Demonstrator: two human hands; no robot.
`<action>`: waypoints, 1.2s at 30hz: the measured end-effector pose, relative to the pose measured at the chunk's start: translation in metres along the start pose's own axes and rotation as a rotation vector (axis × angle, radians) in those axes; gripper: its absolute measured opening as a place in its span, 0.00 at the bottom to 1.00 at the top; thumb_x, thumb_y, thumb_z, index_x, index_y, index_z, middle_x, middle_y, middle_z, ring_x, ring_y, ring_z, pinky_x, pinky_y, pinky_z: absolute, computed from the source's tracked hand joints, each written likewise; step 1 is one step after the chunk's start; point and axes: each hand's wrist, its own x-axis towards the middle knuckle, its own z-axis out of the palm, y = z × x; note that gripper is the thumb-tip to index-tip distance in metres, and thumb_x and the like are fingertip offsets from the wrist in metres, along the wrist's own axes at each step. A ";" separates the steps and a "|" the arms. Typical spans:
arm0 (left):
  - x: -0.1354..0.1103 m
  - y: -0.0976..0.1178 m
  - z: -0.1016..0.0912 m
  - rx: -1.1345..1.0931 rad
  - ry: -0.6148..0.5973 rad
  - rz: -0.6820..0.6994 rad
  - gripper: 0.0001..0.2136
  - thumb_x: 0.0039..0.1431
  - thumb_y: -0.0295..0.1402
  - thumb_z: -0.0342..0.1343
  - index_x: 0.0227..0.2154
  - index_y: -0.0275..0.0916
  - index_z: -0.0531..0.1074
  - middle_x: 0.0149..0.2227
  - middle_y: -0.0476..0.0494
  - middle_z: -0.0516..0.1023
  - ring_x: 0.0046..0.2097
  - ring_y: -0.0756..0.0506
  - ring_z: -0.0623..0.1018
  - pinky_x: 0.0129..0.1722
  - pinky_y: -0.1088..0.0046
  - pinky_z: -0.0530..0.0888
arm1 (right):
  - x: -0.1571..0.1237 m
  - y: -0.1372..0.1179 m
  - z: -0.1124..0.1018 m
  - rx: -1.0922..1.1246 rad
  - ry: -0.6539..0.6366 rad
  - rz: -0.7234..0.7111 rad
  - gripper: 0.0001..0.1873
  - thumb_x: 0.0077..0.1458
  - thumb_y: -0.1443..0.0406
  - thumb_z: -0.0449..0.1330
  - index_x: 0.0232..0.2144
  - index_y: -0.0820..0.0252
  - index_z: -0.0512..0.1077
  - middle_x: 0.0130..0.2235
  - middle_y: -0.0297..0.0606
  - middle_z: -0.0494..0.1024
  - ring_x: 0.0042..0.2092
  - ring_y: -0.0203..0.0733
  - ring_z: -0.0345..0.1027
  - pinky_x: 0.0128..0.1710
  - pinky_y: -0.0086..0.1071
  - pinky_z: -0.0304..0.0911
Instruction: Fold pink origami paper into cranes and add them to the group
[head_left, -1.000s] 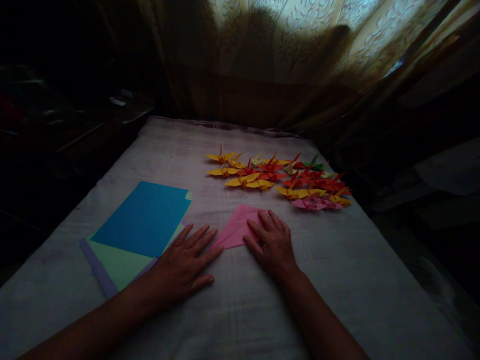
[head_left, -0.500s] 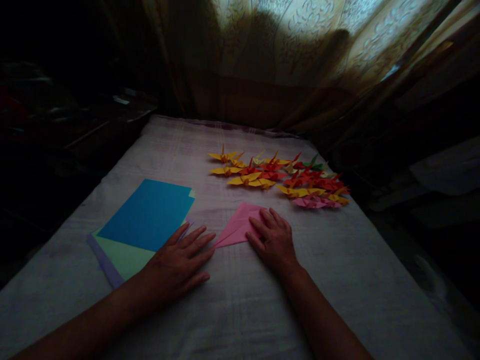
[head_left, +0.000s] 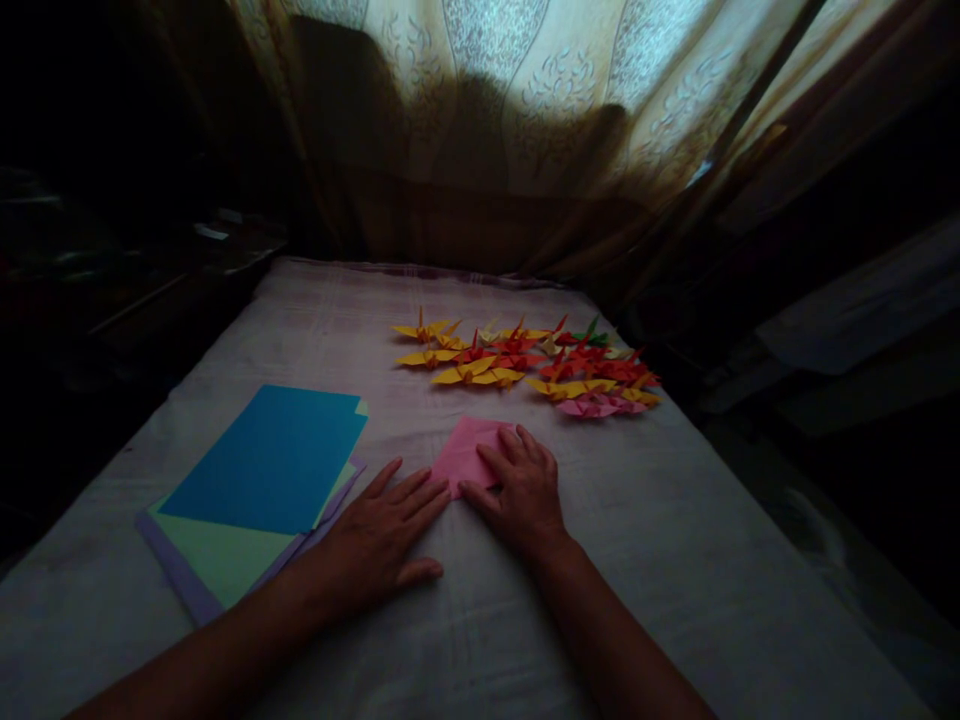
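A folded piece of pink origami paper (head_left: 463, 450) lies on the cloth between my hands. My left hand (head_left: 386, 530) is flat with its fingers stretched out, the fingertips touching the paper's left corner. From the right, my right hand (head_left: 525, 490) rests over the paper's right part with fingers apart. Its thumb reaches to the lower edge, close to the left fingertips. The area of paper under the right fingers is hidden. Beside my left forearm is a stack of paper sheets, with a blue sheet (head_left: 270, 455) on top and pale green and purple sheets (head_left: 176, 570) below.
Folded paper cranes (head_left: 517, 350) in yellow, red, pink, green and cream stand in rows beyond my hands, toward the right. A pale checked cloth (head_left: 637, 580) covers the table. Behind its far edge hangs a patterned curtain (head_left: 480, 140). Both sides are very dark.
The paper's long left point no longer shows, and its outline is shorter and more compact. My right thumb has moved left along the lower edge. The whole view has shifted slightly.
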 end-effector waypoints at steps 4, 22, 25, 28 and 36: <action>-0.001 0.000 -0.001 0.027 0.006 -0.007 0.34 0.64 0.57 0.42 0.67 0.43 0.52 0.67 0.40 0.58 0.67 0.39 0.59 0.67 0.53 0.39 | -0.001 -0.005 0.001 0.006 -0.052 0.103 0.28 0.52 0.47 0.62 0.50 0.56 0.73 0.61 0.50 0.67 0.64 0.60 0.52 0.60 0.54 0.48; 0.000 -0.005 0.003 0.064 0.123 0.060 0.31 0.65 0.53 0.45 0.67 0.46 0.52 0.64 0.40 0.64 0.64 0.38 0.66 0.66 0.51 0.48 | -0.002 0.006 -0.005 0.059 -0.074 -0.220 0.25 0.65 0.63 0.48 0.63 0.58 0.60 0.65 0.45 0.60 0.66 0.46 0.51 0.65 0.47 0.46; -0.001 -0.007 0.005 0.093 0.132 0.066 0.31 0.66 0.53 0.45 0.67 0.45 0.52 0.65 0.40 0.63 0.64 0.38 0.65 0.66 0.52 0.47 | 0.001 -0.004 -0.008 0.114 -0.312 -0.267 0.29 0.65 0.56 0.49 0.65 0.59 0.57 0.67 0.44 0.57 0.68 0.49 0.47 0.66 0.52 0.40; -0.001 -0.007 0.005 0.113 0.113 0.061 0.31 0.66 0.53 0.45 0.67 0.44 0.53 0.65 0.41 0.62 0.64 0.39 0.65 0.66 0.53 0.47 | 0.000 0.005 -0.012 0.103 -0.383 -0.165 0.32 0.65 0.53 0.49 0.66 0.60 0.55 0.68 0.45 0.53 0.69 0.50 0.44 0.67 0.55 0.36; 0.001 -0.005 0.009 0.146 0.137 0.042 0.29 0.66 0.51 0.45 0.66 0.44 0.55 0.64 0.42 0.64 0.63 0.38 0.66 0.64 0.52 0.54 | 0.003 0.014 -0.026 0.088 -0.196 0.141 0.26 0.62 0.60 0.54 0.60 0.65 0.65 0.61 0.50 0.68 0.62 0.51 0.59 0.60 0.45 0.52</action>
